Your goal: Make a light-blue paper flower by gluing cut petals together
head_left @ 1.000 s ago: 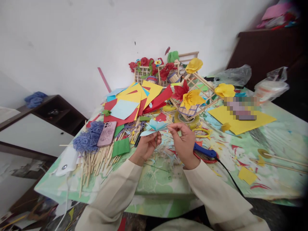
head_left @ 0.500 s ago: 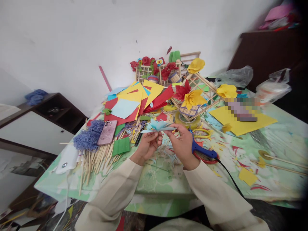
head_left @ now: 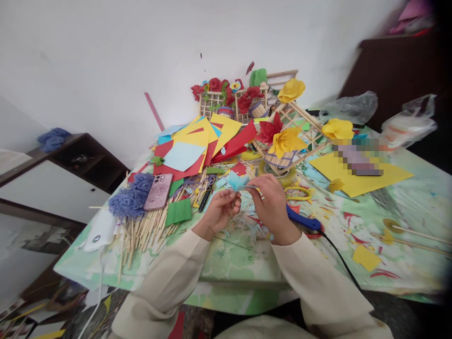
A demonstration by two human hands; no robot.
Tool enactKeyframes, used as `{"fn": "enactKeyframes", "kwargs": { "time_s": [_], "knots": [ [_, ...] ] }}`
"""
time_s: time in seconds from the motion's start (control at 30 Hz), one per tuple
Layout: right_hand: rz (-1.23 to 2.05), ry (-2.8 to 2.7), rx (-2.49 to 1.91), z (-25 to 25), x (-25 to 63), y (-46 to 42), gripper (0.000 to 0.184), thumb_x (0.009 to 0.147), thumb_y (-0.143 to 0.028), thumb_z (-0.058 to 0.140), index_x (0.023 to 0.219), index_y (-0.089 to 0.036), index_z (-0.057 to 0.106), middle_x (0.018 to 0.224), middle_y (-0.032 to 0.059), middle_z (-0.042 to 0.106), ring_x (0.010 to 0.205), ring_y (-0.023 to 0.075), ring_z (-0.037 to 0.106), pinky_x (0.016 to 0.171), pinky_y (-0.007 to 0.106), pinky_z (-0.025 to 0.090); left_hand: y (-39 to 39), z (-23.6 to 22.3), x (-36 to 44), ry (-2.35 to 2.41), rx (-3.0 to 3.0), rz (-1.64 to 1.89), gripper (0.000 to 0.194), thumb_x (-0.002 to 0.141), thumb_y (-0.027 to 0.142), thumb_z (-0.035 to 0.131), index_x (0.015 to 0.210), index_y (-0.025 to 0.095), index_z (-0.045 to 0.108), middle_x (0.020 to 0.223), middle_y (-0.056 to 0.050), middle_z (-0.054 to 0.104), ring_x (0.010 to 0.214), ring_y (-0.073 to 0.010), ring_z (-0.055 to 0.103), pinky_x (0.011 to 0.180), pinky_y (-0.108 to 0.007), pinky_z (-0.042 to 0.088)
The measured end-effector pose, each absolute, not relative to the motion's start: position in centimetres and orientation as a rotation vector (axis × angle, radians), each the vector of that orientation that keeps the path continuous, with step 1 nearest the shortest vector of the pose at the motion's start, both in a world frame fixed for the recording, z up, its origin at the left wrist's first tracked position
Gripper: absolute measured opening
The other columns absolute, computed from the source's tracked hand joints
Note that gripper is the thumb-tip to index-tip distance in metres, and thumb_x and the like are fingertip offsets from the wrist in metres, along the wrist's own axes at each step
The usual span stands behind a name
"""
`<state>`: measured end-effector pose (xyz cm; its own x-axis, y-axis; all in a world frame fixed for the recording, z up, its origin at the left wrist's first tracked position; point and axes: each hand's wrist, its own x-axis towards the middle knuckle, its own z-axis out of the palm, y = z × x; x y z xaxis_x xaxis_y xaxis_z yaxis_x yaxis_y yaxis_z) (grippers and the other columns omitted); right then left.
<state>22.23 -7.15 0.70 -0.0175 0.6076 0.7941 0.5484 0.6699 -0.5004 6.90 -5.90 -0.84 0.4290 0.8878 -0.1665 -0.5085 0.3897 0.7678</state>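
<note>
A light blue paper flower (head_left: pixel 236 181) is held up over the middle of the table between both hands. My left hand (head_left: pixel 221 207) pinches it from below, where its thin stem seems to be; the fingers cover most of that part. With thumb and fingertips, my right hand (head_left: pixel 271 202) grips a petal at the flower's right side. Just behind the right wrist lies a blue-handled tool with a black cord, probably a glue gun (head_left: pixel 304 219). Paper scraps (head_left: pixel 256 228) are strewn under the hands.
Coloured paper sheets (head_left: pixel 187 155), a phone (head_left: pixel 158 190), purple yarn (head_left: pixel 131 197) and wooden sticks (head_left: pixel 146 233) lie to the left. Stick trellises with yellow paper flowers (head_left: pixel 286 141) stand behind. A bagged cup (head_left: pixel 406 129) and yellow sheet (head_left: pixel 367 181) are at right. Scissors (head_left: pixel 298 194) lie near my right hand.
The flower has tilted, and its petals on the right look folded up rather than spread flat. My right hand has turned over it and shifted slightly right. The view has moved a little.
</note>
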Motion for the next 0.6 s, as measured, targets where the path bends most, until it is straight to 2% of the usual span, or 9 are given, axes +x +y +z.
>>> {"fn": "enactKeyframes", "kwargs": {
  "time_s": [0.17, 0.27, 0.4, 0.6],
  "knots": [
    [0.034, -1.698, -0.942, 0.72, 22.24, -7.19, 0.012, 0.086, -0.018, 0.050, 0.083, -0.022, 0.061, 0.077, 0.0028, 0.065, 0.078, 0.0188, 0.054, 0.074, 0.035, 0.043, -5.99, -0.77, 6.97, 0.641, 0.674, 0.967, 0.017, 0.065, 0.020, 0.070, 0.074, 0.007, 0.064, 0.056, -0.003, 0.059, 0.048, -0.0071, 0.055, 0.048, -0.017, 0.044],
    [0.018, -1.702, -0.934, 0.80, 22.15, -7.29, 0.011, 0.086, -0.016, 0.051, 0.083, -0.022, 0.060, 0.078, 0.0030, 0.065, 0.079, 0.0184, 0.054, 0.074, 0.035, 0.043, -6.06, -0.55, 7.08, 0.621, 0.634, 1.024, 0.013, 0.062, 0.017, 0.068, 0.072, 0.010, 0.062, 0.062, -0.004, 0.062, 0.054, -0.0100, 0.058, 0.048, -0.019, 0.045],
    [0.015, -1.691, -0.938, 0.81, 22.10, -7.36, 0.010, 0.086, -0.016, 0.052, 0.083, -0.021, 0.060, 0.078, 0.0030, 0.065, 0.079, 0.0183, 0.053, 0.074, 0.034, 0.043, -6.10, -0.35, 7.10, 0.600, 0.611, 1.039, 0.014, 0.062, 0.021, 0.066, 0.070, 0.012, 0.060, 0.067, -0.006, 0.063, 0.057, -0.0133, 0.059, 0.049, -0.022, 0.045],
    [0.036, -1.673, -0.943, 0.75, 22.08, -7.29, 0.010, 0.086, -0.018, 0.052, 0.084, -0.023, 0.060, 0.079, 0.0021, 0.065, 0.079, 0.0184, 0.055, 0.074, 0.035, 0.044, -6.13, -0.76, 7.13, 0.600, 0.744, 1.098, 0.025, 0.056, 0.020, 0.077, 0.073, 0.013, 0.060, 0.069, -0.003, 0.064, 0.057, -0.0103, 0.057, 0.053, -0.021, 0.045]
  ]
}}
